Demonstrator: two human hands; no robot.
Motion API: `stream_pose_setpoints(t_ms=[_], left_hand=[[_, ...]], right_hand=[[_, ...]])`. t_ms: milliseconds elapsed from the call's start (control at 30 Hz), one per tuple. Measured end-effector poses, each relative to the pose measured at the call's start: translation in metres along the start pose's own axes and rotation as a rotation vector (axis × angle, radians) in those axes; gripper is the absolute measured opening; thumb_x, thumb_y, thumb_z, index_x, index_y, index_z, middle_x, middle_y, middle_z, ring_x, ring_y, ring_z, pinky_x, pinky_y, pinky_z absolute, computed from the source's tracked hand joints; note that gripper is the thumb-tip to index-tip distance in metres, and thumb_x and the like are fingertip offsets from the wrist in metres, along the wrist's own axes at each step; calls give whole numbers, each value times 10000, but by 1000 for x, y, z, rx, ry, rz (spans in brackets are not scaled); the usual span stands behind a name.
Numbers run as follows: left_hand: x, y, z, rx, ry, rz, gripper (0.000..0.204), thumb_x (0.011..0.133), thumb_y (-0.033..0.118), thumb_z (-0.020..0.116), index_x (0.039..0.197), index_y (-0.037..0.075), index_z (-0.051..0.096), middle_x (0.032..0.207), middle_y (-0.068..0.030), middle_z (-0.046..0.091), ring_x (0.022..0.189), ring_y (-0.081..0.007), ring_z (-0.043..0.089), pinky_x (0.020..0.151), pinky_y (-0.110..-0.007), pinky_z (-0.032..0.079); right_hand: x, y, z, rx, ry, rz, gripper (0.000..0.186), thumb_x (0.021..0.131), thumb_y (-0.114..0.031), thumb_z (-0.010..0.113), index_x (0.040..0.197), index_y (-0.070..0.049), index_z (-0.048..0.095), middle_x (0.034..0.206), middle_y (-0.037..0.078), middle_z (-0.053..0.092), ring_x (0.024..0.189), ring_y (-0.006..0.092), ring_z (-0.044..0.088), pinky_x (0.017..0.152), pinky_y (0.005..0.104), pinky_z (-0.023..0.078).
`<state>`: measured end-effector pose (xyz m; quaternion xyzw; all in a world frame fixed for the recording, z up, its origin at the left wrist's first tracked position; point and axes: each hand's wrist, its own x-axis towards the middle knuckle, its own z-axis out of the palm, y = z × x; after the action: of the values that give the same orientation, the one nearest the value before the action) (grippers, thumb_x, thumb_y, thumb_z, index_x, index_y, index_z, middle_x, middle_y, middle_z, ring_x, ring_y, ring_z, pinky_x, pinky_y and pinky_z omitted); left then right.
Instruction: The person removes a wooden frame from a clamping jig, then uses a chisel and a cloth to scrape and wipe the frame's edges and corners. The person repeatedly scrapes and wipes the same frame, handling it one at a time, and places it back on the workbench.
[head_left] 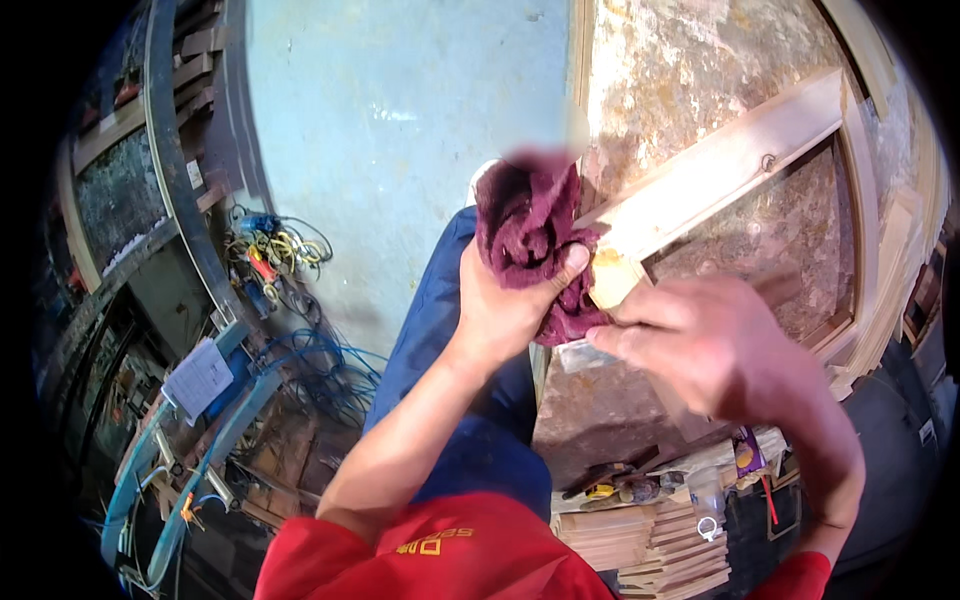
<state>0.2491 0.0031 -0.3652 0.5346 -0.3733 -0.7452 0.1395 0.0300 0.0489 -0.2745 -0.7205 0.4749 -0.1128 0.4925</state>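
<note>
My left hand (503, 318) is closed round a bunched maroon cloth (528, 225), thumb pressed on its near side. The cloth lies against the corner of a pale wooden frame (725, 165), which rests on the worn workbench (700, 50). A dark knot marks the frame's long rail. Just right of the cloth, my right hand (715, 345) hovers over the same corner with fingers curled and pinched together. Its fingertips are close to the cloth's lower edge; whatever they hold is hidden. A yellowish patch (614, 280) of wood shows between my two hands.
Stacked wooden strips (650, 550) lie near my right side, below small tools and a clear plastic cup (706, 495). On the left are tangled blue hoses (325, 365), coiled cords (275, 250) and a metal rack (175, 190) holding wood. A pale blue floor (400, 120) stretches ahead.
</note>
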Motion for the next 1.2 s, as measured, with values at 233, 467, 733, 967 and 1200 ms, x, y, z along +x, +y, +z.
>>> stream_pose_setpoints(t_ms=[233, 467, 733, 967, 1200], left_hand=[[-2, -2, -1, 36, 29, 87, 474, 885, 135, 849, 1274, -16, 624, 1174, -80, 721, 1055, -146, 664, 963, -324, 536], [-3, -1, 1, 20, 33, 93, 478, 876, 129, 852, 1268, -23, 625, 1184, -90, 723, 1054, -137, 657, 964, -320, 527], [-4, 2, 1, 91, 47, 124, 482, 868, 151, 863, 1259, -18, 638, 1158, -83, 732, 1024, -139, 662, 949, -324, 530], [0, -2, 1, 29, 47, 139, 464, 874, 149, 858, 1251, -18, 644, 1151, -83, 733, 1022, -136, 662, 951, -322, 530], [-4, 7, 1, 93, 38, 62, 458, 874, 143, 857, 1248, -17, 648, 1150, -80, 735, 1025, -133, 663, 952, -319, 532]], right_hand=[[-28, 34, -28, -267, 401, 35, 329, 847, 35, 648, 1157, -37, 731, 965, 122, 682, 818, 280, 656, 710, 373, 508], [-16, 37, -23, -500, 347, -46, 262, 875, -95, 610, 1087, -66, 761, 891, 87, 694, 766, 246, 636, 672, 370, 483], [-7, 35, -37, -463, 257, -87, 199, 843, -96, 632, 989, -43, 756, 897, 100, 687, 777, 271, 646, 679, 379, 486], [-13, 35, -36, -508, 272, -45, 222, 847, -69, 653, 1039, -44, 761, 906, 95, 673, 796, 258, 645, 675, 374, 496], [-39, -31, 30, -57, 369, 525, 383, 864, 5, 660, 1242, -6, 723, 1089, 144, 589, 841, 252, 634, 722, 332, 525]])
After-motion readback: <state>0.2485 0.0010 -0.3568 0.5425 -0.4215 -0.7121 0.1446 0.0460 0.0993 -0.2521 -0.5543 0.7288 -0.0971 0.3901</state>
